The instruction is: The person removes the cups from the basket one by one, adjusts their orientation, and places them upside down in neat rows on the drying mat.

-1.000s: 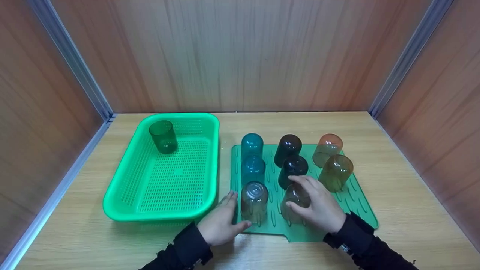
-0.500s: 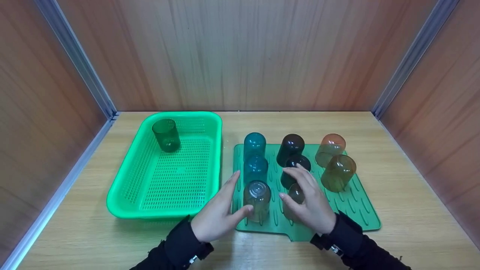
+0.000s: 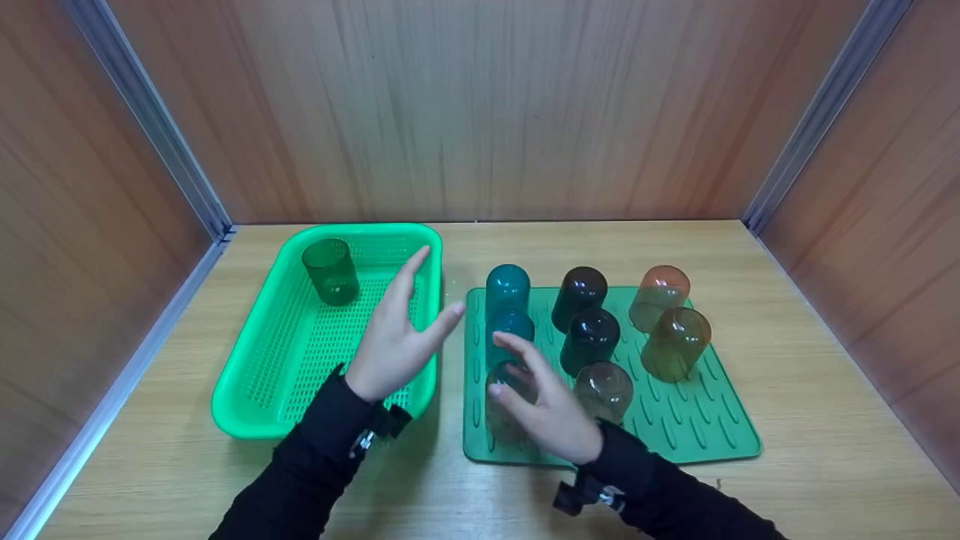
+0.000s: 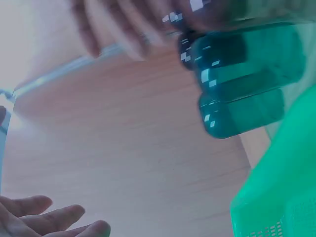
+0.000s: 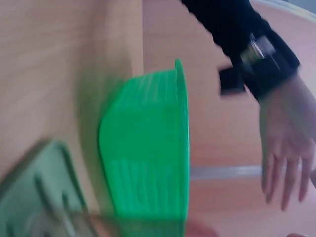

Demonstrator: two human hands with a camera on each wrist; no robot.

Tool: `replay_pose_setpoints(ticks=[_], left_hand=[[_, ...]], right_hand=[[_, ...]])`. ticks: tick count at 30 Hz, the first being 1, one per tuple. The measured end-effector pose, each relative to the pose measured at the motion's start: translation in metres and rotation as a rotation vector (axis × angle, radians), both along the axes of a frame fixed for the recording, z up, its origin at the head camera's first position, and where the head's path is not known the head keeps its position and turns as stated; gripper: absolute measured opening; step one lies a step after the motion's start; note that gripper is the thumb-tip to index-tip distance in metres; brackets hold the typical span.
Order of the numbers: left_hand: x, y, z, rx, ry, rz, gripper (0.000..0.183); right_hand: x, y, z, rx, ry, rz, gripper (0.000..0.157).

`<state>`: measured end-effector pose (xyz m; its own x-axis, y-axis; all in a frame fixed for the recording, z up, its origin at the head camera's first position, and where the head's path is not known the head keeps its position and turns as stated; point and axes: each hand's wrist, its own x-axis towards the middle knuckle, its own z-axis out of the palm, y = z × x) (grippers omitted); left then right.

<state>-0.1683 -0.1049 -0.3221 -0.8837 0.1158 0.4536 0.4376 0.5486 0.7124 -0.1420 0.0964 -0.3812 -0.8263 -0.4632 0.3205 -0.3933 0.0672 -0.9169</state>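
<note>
My left hand (image 3: 394,341) is raised over the right rim of the green basket (image 3: 238,424), fingers straight, thumb spread, holding nothing. Inside the basket a green tumbler (image 3: 330,274) stands mouth up. My right hand (image 3: 551,416), thumb and fingers apart, overlaps the front-left clear grey tumbler (image 3: 501,427), partly hiding it. Behind that one are two blue tumblers (image 3: 508,285). Two dark tumblers (image 3: 591,341) and a clear smoky one (image 3: 604,391) form the middle column. To the right stand an orange tumbler (image 3: 661,296) and an amber tumbler (image 3: 676,346). These are all upside down.
A green ridged drying mat (image 3: 720,439) lies under the upside-down tumblers, right of the basket. Wood-grain panels (image 3: 480,112) wall the table (image 3: 810,420) at the back and both sides. A narrow strip of tabletop separates mat and basket.
My right hand has left the smoky tumbler and moved left, over the front-left tumbler. My left hand has risen from the mat's left edge and swung left over the basket.
</note>
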Motion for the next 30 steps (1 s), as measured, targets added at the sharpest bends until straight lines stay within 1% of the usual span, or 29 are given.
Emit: replay_pose_setpoints(ticks=[2,5,7,10,13,16,20,25,28,30], left_hand=[[-0.007,-0.003,0.004,0.03,-0.004,0.021,0.075],[-0.016,-0.006,0.007,0.043,0.006,0.056,0.076],[-0.022,-0.009,0.008,0.044,0.018,0.068,0.075],[-0.029,-0.014,0.008,0.03,0.031,0.088,0.074],[-0.034,-0.019,0.006,0.012,0.029,0.102,0.074],[-0.037,-0.024,0.003,-0.006,0.006,0.112,0.075],[-0.043,-0.027,0.001,-0.021,-0.027,0.121,0.075],[-0.049,-0.031,-0.001,-0.049,-0.038,0.129,0.076],[-0.055,-0.036,-0.001,-0.083,-0.046,0.141,0.078],[-0.06,-0.04,-0.001,-0.112,-0.057,0.159,0.079]], right_hand=[[0.004,-0.012,0.005,-0.002,-0.02,0.016,0.052],[0.009,-0.026,0.011,0.033,-0.019,0.019,0.055],[0.008,-0.033,0.007,0.084,0.006,0.005,0.057],[0.003,-0.036,-0.002,0.168,0.037,-0.023,0.06],[-0.001,-0.037,-0.01,0.214,0.068,-0.038,0.062],[-0.002,-0.038,-0.011,0.205,0.077,-0.026,0.062],[0.0,-0.045,-0.01,0.184,0.066,-0.001,0.061],[0.0,-0.054,-0.018,0.185,0.053,0.027,0.063],[-0.001,-0.06,-0.022,0.173,0.008,0.038,0.066],[-0.003,-0.064,-0.025,0.154,-0.054,0.037,0.069]])
